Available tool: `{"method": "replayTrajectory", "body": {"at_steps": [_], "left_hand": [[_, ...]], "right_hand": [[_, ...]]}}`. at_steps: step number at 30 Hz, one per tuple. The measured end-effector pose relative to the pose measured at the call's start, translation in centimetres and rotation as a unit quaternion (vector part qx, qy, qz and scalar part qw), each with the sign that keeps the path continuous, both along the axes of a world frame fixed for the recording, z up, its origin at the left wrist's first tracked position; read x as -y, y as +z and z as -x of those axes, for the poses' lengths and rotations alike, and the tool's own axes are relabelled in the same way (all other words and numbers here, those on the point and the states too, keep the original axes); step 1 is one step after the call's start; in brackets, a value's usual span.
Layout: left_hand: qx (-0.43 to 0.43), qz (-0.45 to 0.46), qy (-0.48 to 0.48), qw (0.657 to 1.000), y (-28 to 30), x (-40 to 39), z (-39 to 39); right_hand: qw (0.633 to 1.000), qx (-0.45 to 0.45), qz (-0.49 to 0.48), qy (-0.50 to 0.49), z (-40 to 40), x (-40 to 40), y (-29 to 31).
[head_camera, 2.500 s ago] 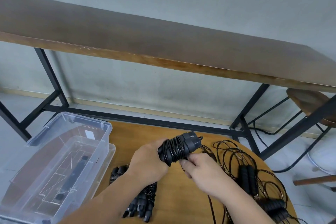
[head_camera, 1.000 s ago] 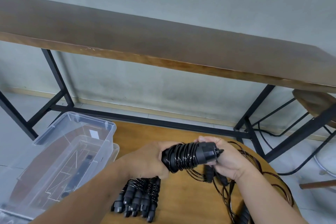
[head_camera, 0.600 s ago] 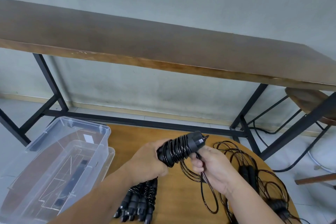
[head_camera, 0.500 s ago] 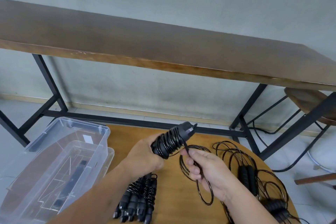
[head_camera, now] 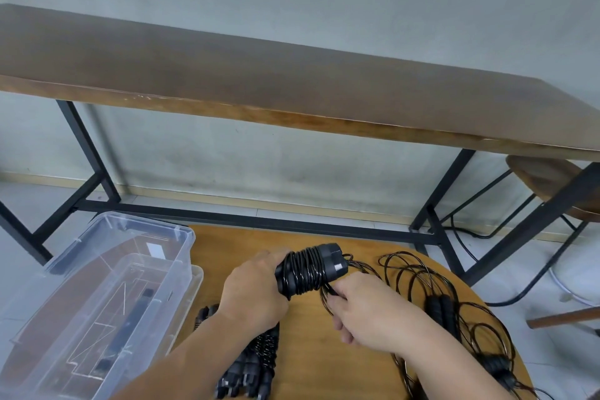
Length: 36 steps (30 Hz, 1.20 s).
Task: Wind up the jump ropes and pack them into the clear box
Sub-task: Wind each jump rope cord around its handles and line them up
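A glossy black coiled jump-rope bundle (head_camera: 308, 271) and black loose cords (head_camera: 454, 312) lie over an orange-brown round wooden table (head_camera: 324, 351), beside a clear colourless plastic box (head_camera: 107, 295), below a dark brown bench (head_camera: 259, 75).

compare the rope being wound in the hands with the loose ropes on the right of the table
The held rope is coiled tightly round its handles, lifted off the round table in the left hand. The loose ropes sprawl in open, tangled loops, lying flat. Both are thin black cord with black handles.

Wound ropes (head_camera: 250, 367) part-hidden by forearm.
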<state>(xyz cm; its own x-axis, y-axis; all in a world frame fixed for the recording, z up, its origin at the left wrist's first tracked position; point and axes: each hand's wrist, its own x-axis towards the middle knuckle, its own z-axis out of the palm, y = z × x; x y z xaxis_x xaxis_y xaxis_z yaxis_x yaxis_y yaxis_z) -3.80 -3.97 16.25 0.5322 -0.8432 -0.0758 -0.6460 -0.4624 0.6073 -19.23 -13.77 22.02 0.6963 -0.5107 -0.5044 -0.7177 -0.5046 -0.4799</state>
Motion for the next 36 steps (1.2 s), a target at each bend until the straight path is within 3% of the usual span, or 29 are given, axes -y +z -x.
{"method": "replayTrajectory", "body": {"at_steps": [6, 9, 13, 18, 24, 27, 31, 36], "left_hand": [[0.076, -0.030, -0.024, 0.996, -0.1, -0.1, 0.6], [0.081, -0.038, -0.042, 0.995, 0.1, -0.3, 0.6], [0.036, -0.052, -0.111, 0.992, 0.7, -0.5, 0.0], [-0.112, -0.048, -0.208, 0.970, 2.3, -1.1, -0.8], [-0.229, -0.111, -0.275, 0.927, 4.2, -1.2, -1.2], [-0.295, -0.114, -0.307, 0.898, 4.6, -1.0, -1.1], [-0.367, -0.090, -0.320, 0.869, 4.0, -1.0, -1.3], [-0.546, -0.019, -0.304, 0.781, 2.9, -0.6, -1.4]], "right_hand": [[0.978, -0.064, 0.166, 0.110, -0.2, -0.1, 1.7], [0.983, -0.041, 0.150, 0.093, -0.5, 0.7, 3.3], [0.993, -0.013, 0.055, 0.099, -0.7, 2.8, 5.6], [0.988, 0.032, -0.092, 0.119, -0.6, 5.5, 6.0], [0.959, 0.113, -0.258, 0.042, -0.3, 8.0, 4.6], [0.922, 0.155, -0.355, 0.018, -0.3, 8.5, 2.8], [0.833, 0.227, -0.504, 0.001, -0.6, 8.3, 0.4], [0.786, 0.352, -0.501, -0.084, -1.0, 5.9, -1.6]]}}
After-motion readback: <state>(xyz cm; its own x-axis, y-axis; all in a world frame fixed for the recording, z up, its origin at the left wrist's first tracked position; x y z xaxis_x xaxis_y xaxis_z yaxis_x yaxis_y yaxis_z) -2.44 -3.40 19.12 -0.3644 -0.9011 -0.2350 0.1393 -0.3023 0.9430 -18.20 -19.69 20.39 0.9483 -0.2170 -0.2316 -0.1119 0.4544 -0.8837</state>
